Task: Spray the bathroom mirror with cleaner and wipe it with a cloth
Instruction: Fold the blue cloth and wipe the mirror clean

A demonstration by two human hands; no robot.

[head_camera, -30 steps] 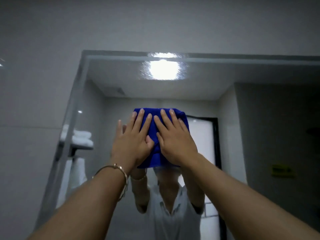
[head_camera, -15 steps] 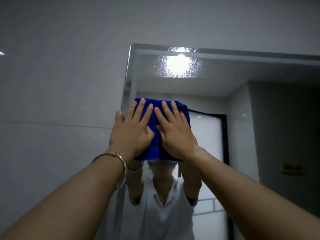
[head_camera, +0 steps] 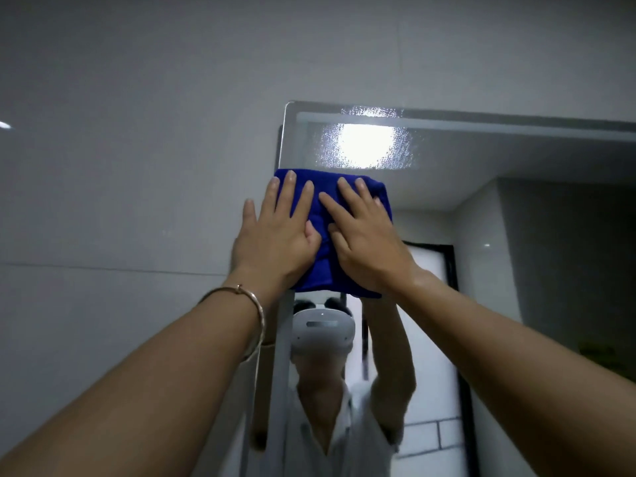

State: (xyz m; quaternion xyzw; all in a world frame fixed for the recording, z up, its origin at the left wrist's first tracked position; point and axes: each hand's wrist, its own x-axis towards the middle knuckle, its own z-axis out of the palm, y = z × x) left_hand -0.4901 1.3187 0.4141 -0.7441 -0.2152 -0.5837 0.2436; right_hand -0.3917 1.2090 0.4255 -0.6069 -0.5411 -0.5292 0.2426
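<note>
Both of the person's arms are stretched up, and a folded, deep-blue soft cloth is pinned flat against the upper left corner of the frameless wall mirror. The left hand lies over the cloth's nine o'clock side, its little finger spilling past the mirror's edge onto the grey tiled wall. The right hand covers the three o'clock half. Neither hand is clenched: the fingers are spread and the palms press the cloth to the glass, so it is held by pressure rather than by a pinch.

At twelve o'clock from the cloth, a speckled patch of spray droplets shows up where the ceiling light is reflected. That part looks unwiped to me.

The cloth looks light, limp and thick, the sort that would bunch or slide down if the pressure eased. Flat palms across its middle seem the sensible hold, with fingertips near the top edge to steer it. On wet glass it should glide easily, perhaps too easily. The mirror is rigid but breakable, and its bare edge sits right beside the left hand. A thin metal bangle circles the left wrist and could tap the glass.
</note>
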